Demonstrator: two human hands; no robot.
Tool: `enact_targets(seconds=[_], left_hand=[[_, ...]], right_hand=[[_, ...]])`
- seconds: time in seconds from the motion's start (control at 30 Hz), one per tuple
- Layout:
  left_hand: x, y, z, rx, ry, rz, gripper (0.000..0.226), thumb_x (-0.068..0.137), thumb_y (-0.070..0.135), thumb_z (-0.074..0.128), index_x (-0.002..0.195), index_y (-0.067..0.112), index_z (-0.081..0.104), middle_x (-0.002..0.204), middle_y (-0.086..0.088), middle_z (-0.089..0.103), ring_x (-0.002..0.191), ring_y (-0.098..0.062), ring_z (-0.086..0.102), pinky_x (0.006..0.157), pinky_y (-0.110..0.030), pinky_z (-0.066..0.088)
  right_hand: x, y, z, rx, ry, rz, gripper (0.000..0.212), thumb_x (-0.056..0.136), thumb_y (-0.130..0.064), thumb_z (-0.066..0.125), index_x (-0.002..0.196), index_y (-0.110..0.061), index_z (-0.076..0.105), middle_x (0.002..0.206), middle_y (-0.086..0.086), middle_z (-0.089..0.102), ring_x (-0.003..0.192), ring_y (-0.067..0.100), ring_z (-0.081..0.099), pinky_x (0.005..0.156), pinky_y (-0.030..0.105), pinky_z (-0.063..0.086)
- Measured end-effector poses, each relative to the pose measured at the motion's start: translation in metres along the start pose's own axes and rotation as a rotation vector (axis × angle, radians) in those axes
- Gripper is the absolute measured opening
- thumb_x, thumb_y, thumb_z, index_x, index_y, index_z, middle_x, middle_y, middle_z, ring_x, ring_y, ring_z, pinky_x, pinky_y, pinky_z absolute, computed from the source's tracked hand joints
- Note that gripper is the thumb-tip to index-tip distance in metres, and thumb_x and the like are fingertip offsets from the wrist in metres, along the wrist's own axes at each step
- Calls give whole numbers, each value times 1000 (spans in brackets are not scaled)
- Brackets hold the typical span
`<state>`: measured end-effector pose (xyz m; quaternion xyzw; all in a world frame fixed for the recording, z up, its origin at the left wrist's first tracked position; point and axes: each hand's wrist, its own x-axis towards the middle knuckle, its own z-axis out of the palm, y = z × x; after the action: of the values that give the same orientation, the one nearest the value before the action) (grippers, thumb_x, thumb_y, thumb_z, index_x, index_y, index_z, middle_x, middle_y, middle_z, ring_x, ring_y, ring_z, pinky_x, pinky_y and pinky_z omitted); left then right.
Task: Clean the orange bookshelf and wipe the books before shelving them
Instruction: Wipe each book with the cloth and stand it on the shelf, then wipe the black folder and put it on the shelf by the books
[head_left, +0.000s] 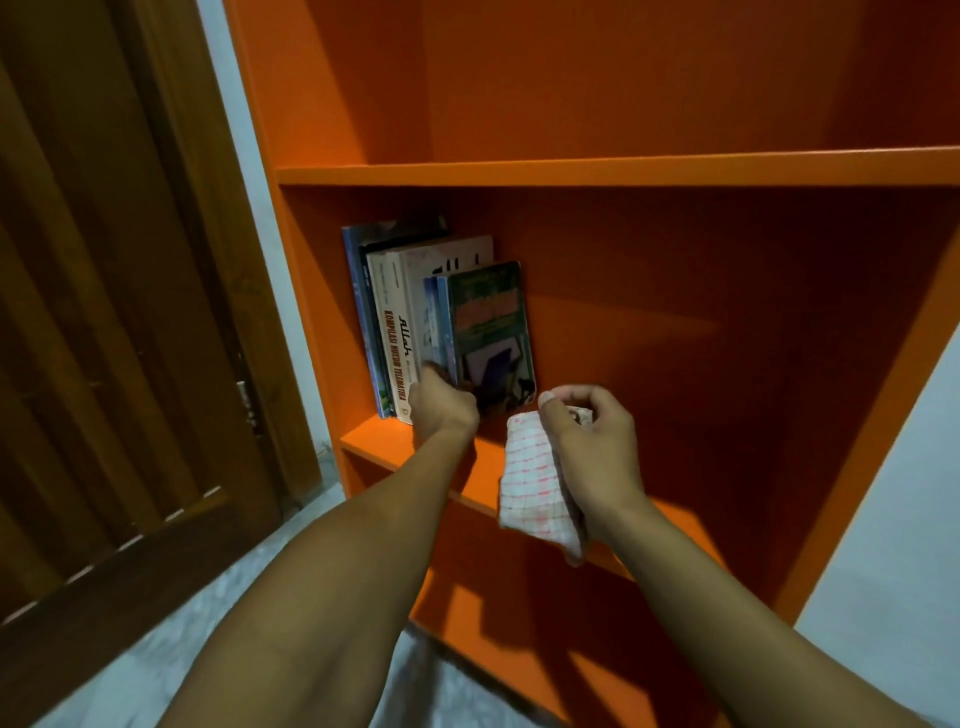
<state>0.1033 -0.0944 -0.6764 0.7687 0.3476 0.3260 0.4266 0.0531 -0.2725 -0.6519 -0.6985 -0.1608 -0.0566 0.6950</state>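
L hand (441, 408) grips dark-green worn book (491, 332); R hand (589, 441) clutches red-checked white cloth (535, 493).

I see the orange bookshelf (597, 174) standing open-fronted, its upper compartment bare and the middle one holding a short row of books (415, 322) upright against the left wall — spines outward, pale ones beside a blue one at the far left. The rightmost, a dark green paperback (491, 332), stands with its cover angled toward me. A white cloth with a red check (535, 488) hangs folded before the shelf's front edge.
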Motion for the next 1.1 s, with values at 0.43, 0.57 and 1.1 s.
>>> enact_targets(seconds=[0.43,0.57,1.1], left_hand=[[-21,-96,-105,178,-142,401,11,94,17,55,104,19,53,95,-7,64,85,-26,61,69,-37,47],[-31,-162,-160,236,-197,287,21,96,21,57,116,17,56,111,-3,64,98,-19,60,87,-39,52],[-105,-409,-205,716,-591,-357,63,91,12,60,149,15,35,139,-19,50,125,-36,51,100,-40,46]], right_hand=[[-35,-6,39,11,-153,121,14,86,-30,73,84,-20,65,85,2,68,83,27,65,69,43,52],[-62,-3,74,55,-278,196,9,90,-19,69,90,-12,62,85,5,66,73,23,61,62,37,48],[-116,84,137,-61,-529,514,16,93,-11,66,105,-2,66,89,8,67,73,16,64,50,20,49]])
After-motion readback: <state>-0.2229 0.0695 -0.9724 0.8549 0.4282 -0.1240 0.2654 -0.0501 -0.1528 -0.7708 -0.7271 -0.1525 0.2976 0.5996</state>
